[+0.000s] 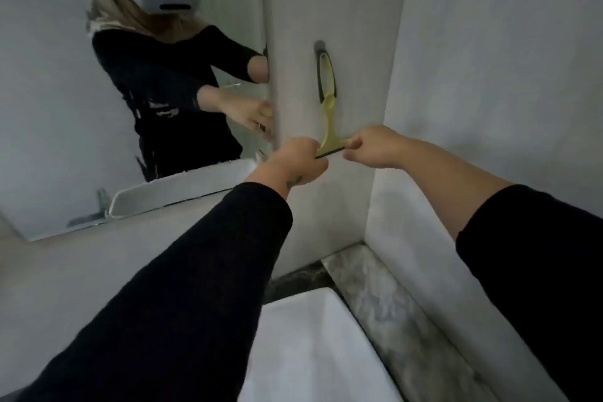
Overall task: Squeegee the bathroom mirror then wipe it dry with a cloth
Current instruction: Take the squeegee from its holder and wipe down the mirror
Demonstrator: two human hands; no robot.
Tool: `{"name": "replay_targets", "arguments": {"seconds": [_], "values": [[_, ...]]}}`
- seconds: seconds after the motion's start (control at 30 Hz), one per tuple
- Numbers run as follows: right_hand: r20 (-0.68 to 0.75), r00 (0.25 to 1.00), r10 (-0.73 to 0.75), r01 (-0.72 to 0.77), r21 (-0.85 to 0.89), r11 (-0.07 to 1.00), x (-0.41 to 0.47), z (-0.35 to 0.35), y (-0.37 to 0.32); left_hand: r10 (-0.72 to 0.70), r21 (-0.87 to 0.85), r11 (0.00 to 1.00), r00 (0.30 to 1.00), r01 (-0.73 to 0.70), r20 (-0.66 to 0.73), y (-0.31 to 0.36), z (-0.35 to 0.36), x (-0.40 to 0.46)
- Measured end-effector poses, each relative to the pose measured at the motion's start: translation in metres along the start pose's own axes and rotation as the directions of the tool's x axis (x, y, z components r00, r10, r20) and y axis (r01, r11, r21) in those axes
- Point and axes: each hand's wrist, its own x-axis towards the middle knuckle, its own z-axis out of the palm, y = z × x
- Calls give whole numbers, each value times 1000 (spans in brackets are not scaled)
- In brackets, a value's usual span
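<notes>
A yellow-green squeegee point(329, 114) with a black-edged handle hangs upright from a grey hook point(319, 46) on the white wall, blade end down. My left hand point(293, 163) pinches the left end of the black blade. My right hand point(372, 145) pinches the right end of the same blade. The bathroom mirror point(65, 91) fills the upper left and reflects a person in a black top with a headset. No cloth is in view.
A white sink basin point(313, 346) lies below my arms. A marbled counter ledge point(391, 303) runs along the right wall. The white wall juts out in a corner point(385, 173) just right of the squeegee. The mirror reflects the basin and a tap point(98, 206).
</notes>
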Motion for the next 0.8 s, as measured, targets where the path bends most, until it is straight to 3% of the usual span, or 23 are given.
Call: {"name": "replay_targets", "arguments": {"seconds": [0.1, 0.17, 0.27, 0.33, 0.5, 0.8], "values": [[-110, 994, 19, -3, 150, 989, 25, -8, 9, -45, -110, 993, 993, 33, -107, 6, 14, 23], [-222, 975, 4, 47, 225, 973, 42, -10, 10, -11, -129, 991, 972, -20, -236, 7, 31, 34], [-421, 907, -9, 167, 339, 926, 68, -10, 7, 0, -196, 975, 883, -104, -470, 6, 59, 51], [-507, 862, -23, 242, 371, 896, 80, -8, 0, -35, -252, 960, 839, -124, -544, 8, 73, 56], [-610, 789, -75, 362, 362, 859, 93, 4, -18, -122, -380, 916, 810, -131, -573, 13, 86, 61], [-694, 719, -31, 341, 314, 886, 67, -25, -33, -117, -362, 920, 778, -150, -618, 31, 66, 38]]}}
